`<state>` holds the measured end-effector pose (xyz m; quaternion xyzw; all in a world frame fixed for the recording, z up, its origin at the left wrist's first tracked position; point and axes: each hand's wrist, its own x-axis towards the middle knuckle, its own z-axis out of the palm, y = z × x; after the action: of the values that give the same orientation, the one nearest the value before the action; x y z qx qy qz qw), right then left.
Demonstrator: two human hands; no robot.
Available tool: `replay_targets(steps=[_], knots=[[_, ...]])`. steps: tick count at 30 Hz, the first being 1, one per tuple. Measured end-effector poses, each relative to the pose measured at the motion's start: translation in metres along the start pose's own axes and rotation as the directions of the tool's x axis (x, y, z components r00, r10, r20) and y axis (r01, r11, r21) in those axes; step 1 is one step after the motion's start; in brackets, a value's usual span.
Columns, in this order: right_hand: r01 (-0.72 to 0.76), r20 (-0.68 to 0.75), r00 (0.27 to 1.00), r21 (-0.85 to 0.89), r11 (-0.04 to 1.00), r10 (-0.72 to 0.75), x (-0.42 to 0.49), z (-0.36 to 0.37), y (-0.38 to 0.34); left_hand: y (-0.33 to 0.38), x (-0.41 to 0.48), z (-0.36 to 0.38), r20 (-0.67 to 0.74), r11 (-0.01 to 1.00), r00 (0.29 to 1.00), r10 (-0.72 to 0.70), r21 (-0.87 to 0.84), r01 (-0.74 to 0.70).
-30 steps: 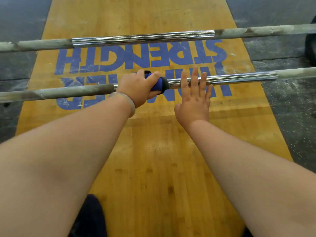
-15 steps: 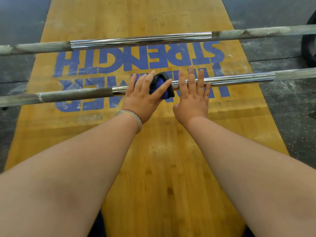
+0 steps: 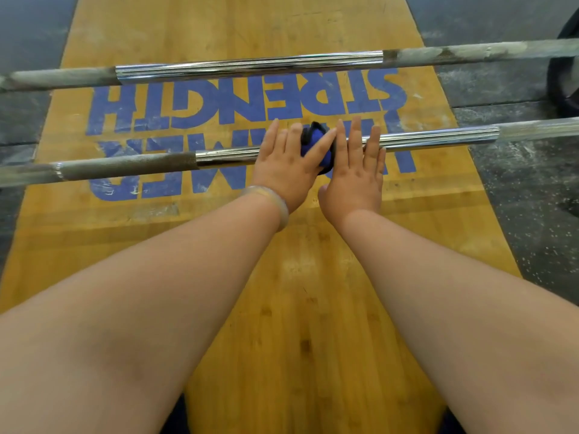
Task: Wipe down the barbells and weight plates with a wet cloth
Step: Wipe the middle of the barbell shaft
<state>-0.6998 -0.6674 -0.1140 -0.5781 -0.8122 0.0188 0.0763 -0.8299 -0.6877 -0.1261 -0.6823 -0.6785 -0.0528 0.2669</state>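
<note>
The left hand (image 3: 286,166) lays its fingers (image 3: 294,136) straight over the blue cloth (image 3: 326,158), pressing it on the near barbell (image 3: 438,140). The right hand (image 3: 354,173) rests flat on the bar with straight fingers, touching the cloth's right edge. A second barbell (image 3: 250,65) lies beyond, over the wooden platform (image 3: 297,277).

2 barbells (image 3: 250,65) (image 3: 438,138), 2 hands (image 3: 283,167) (image 3: 355,180), 1 cloth (image 3: 317,142), 1 plate (image 3: 564,76)

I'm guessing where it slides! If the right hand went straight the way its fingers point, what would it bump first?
Probably the far bar. The right hand lies flat on the near bar, fingers pointing away, and only platform shows between the bars.
</note>
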Motion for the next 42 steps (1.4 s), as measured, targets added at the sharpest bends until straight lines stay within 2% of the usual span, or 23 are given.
replay_targets(steps=[4, 7, 12, 17, 21, 23, 29, 37, 42], knots=[[0.018, 0.003, 1.0, 0.013, 1.0, -0.018, 0.0, -0.003, 0.004, -0.022, -0.011, 0.0, 0.022, 0.999, 1.0, -0.017, -0.031, 0.018], [0.032, -0.024, 0.999, 0.029, 0.999, -0.032, -0.001, -0.003, 0.01, -0.047, -0.027, 0.0, 0.017, 0.991, 0.996, -0.082, -0.107, 0.083], [-0.09, -0.135, 0.985, 0.14, 0.986, 0.109, -0.006, -0.002, 0.016, -0.025, -0.027, -0.001, 0.116, 0.96, 0.965, -0.236, -0.129, 0.25], [-0.202, -0.118, 0.968, 0.154, 0.967, 0.221, -0.01, -0.002, 0.039, 0.006, -0.003, -0.01, 0.167, 0.969, 0.971, -0.172, -0.146, 0.197], [-0.179, -0.078, 0.979, 0.117, 0.977, 0.188, -0.015, -0.007, 0.055, 0.039, 0.021, -0.032, 0.331, 0.963, 0.938, -0.106, -0.2, 0.18], [-0.171, -0.06, 0.982, 0.097, 0.98, 0.178, -0.017, -0.008, 0.061, 0.052, 0.03, -0.037, 0.358, 0.962, 0.93, -0.08, -0.215, 0.166], [-0.14, -0.039, 0.989, 0.066, 0.988, 0.143, -0.01, -0.008, 0.072, 0.075, 0.046, -0.041, 0.376, 0.97, 0.926, -0.037, -0.21, 0.123], [-0.165, -0.062, 0.983, 0.102, 0.981, 0.172, -0.005, 0.001, 0.074, 0.079, 0.052, -0.032, 0.346, 0.968, 0.938, -0.005, -0.232, 0.09], [-0.166, -0.023, 0.985, 0.091, 0.982, 0.169, -0.004, 0.001, 0.065, 0.059, 0.049, -0.026, 0.291, 0.97, 0.952, 0.098, -0.243, -0.026]])
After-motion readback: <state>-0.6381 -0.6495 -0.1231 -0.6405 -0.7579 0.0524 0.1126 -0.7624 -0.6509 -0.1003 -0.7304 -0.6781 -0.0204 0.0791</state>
